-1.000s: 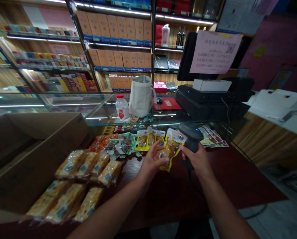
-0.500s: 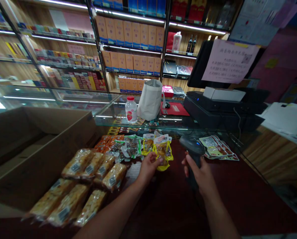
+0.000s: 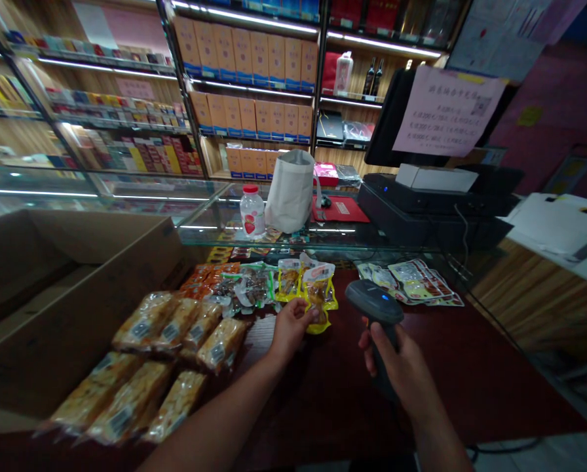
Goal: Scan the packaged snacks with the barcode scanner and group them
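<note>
Between its thumb and fingers my left hand (image 3: 292, 328) pinches the edge of a yellow-trimmed snack packet (image 3: 318, 292), which lies at the near side of similar packets (image 3: 289, 278). Wrapped round its handle, my right hand (image 3: 394, 357) holds a dark barcode scanner (image 3: 375, 303), a blue light showing on its top. The scanner's head is just right of the yellow packet, apart from it. Left of the packets lie green-edged snack packets (image 3: 254, 285) and orange packets (image 3: 202, 278). Flat light-coloured packets (image 3: 418, 278) lie beyond the scanner.
Several wrapped bread loaves (image 3: 136, 393) cover the left of the dark red counter (image 3: 333, 406), beside an open cardboard box (image 3: 77, 288). A glass ledge at the back holds a strawberry-labelled bottle (image 3: 252, 213) and a white bag (image 3: 292, 193). A monitor (image 3: 389, 124) stands back right.
The scanner has been raised slightly and turned, showing more of its top and uncovering more flat packets behind it. My left hand keeps its pinch on the yellow packet. The view has shifted slightly.
</note>
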Action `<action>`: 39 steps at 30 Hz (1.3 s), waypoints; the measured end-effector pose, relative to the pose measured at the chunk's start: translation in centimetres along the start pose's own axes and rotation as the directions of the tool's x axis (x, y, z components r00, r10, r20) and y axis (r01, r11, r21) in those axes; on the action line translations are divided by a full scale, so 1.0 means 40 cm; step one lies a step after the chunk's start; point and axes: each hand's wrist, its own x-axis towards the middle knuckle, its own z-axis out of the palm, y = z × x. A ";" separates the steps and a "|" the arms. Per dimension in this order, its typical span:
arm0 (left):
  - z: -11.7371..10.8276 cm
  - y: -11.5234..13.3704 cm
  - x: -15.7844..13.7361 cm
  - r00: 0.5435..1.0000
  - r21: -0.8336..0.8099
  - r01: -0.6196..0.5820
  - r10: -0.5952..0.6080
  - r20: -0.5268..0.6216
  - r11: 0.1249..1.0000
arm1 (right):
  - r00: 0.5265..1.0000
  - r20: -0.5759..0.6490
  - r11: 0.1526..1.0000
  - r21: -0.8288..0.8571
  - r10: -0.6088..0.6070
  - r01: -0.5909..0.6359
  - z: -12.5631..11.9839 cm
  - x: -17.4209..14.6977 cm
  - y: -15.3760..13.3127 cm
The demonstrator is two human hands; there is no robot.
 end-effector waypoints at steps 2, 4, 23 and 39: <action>0.000 0.003 -0.001 1.000 0.007 0.000 0.000 -0.005 1.000 | 1.000 0.016 1.000 -0.014 0.004 -0.004 -0.002 -0.002 0.001; 0.000 0.004 -0.003 1.000 0.004 0.004 -0.004 -0.002 1.000 | 0.999 0.032 1.000 -0.007 0.000 0.000 -0.003 -0.002 0.002; 0.029 0.000 -0.016 1.000 -0.014 0.024 -0.024 0.014 1.000 | 1.000 -0.004 0.999 -0.050 -0.019 0.019 -0.057 0.004 0.011; 0.439 -0.123 -0.025 0.777 -0.014 0.537 -0.488 0.398 0.844 | 0.893 -0.448 0.979 0.162 -0.037 0.122 -0.297 -0.031 0.005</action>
